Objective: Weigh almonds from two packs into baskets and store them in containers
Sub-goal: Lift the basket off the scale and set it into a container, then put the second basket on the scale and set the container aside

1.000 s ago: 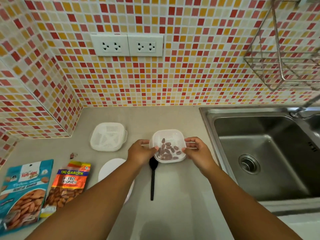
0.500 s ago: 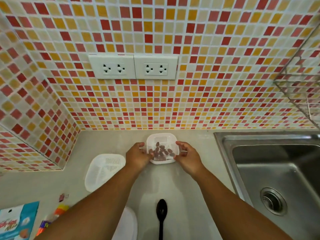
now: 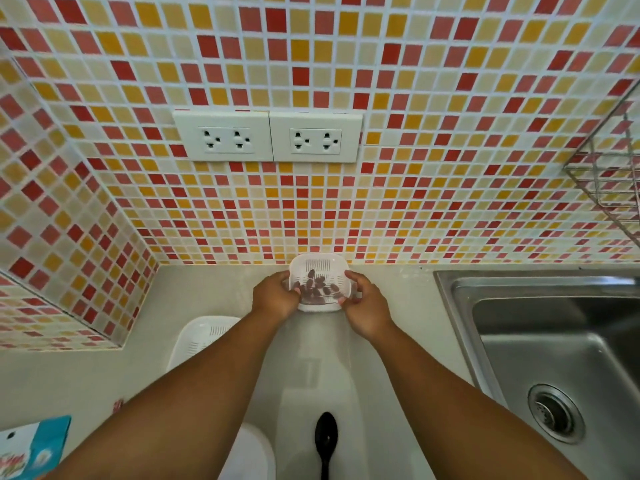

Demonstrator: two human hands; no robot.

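Head view: both hands hold basket containing almonds.

1. I see my left hand and right hand gripping a white slotted basket by its sides, close to the tiled wall.
2. Dark almonds lie inside.
3. The basket seems to rest on the tabletop, though I can't confirm contact.
4. A black spoon lies nearer me.

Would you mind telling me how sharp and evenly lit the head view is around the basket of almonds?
Head view: basket and almonds look reasonably sharp under soft, even light; wide-angle distortion bends the tile lines; faint glare sits on the counter; the blue pack at the edge is blurred.
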